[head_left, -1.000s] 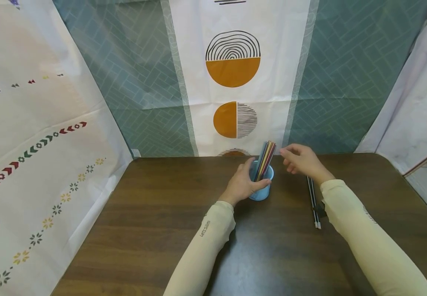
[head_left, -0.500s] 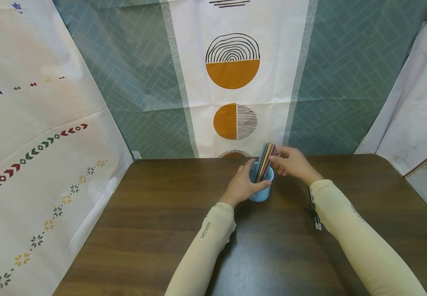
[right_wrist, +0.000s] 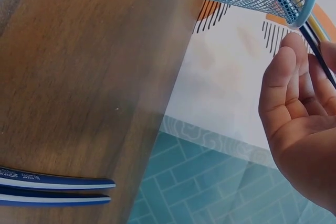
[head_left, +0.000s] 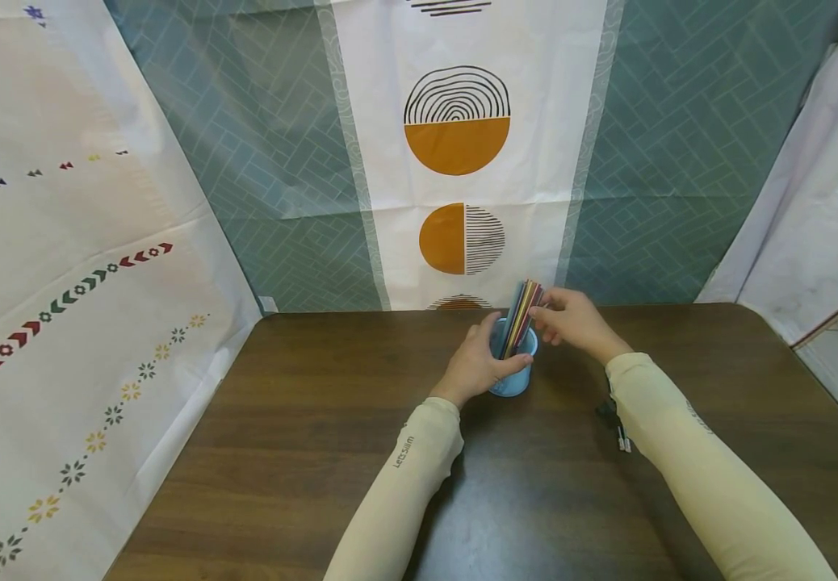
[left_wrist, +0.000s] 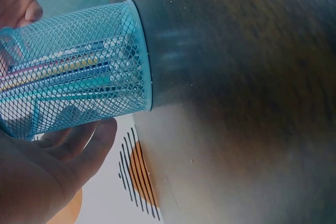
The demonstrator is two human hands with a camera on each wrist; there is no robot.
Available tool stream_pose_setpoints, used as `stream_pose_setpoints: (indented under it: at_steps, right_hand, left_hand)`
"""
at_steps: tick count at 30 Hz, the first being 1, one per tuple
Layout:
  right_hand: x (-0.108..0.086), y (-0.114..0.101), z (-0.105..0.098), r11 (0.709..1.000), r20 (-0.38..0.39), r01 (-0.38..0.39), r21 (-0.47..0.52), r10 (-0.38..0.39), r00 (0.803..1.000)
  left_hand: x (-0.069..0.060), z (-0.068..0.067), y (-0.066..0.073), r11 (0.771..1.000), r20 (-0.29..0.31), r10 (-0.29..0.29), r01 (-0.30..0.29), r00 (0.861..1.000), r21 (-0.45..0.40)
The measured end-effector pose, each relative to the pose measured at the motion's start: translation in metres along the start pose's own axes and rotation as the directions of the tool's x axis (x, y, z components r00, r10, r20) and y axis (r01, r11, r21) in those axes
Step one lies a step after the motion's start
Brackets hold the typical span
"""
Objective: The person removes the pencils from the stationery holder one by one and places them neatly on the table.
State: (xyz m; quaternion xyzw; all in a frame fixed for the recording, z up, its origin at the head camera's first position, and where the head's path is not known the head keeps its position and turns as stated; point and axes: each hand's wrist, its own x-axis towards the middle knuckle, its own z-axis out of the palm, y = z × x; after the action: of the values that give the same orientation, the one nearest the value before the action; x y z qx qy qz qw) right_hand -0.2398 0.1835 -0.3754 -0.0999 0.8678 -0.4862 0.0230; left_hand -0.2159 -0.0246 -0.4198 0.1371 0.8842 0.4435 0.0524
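A light blue mesh pencil cup [head_left: 512, 381] stands upright near the table's far edge. Several pencils [head_left: 521, 316] of different colours lean to the right inside it, their upper ends above the rim. My left hand [head_left: 471, 361] grips the cup from its left side, thumb in front and fingers behind; the left wrist view shows the fingers [left_wrist: 86, 153] along the mesh. At the rim's right side, my right hand [head_left: 573, 321] pinches a dark pencil [right_wrist: 316, 51] among the others. Part of that pinch falls outside the right wrist view.
Two dark blue pencils with white stripes [right_wrist: 58, 183] lie side by side on the brown wooden table [head_left: 303, 452], right of the cup. In the head view my right sleeve [head_left: 688, 436] covers most of them. Patterned cloth [head_left: 303, 161] hangs behind the table.
My right hand has moved left, from beside the cup to the pencils, and now pinches one. The left hand keeps its hold on the cup. Over the last half second little has moved.
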Motion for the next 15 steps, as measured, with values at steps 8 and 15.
stream_pose_setpoints:
  at_steps: [8, 15]
  right_hand:
    - [-0.0003, 0.0014, -0.0003, 1.000, -0.004, 0.006, -0.006, -0.006, 1.000]
    - [-0.0005, -0.0016, 0.0008, 0.999, -0.022, -0.015, 0.031, 0.015, 1.000]
  left_hand:
    - [-0.0007, -0.0001, 0.0005, 1.000, 0.005, 0.001, -0.001, 1.000, 0.000]
    - [-0.0008, -0.0005, 0.0003, 1.000, 0.004, -0.002, 0.002, 1.000, 0.014]
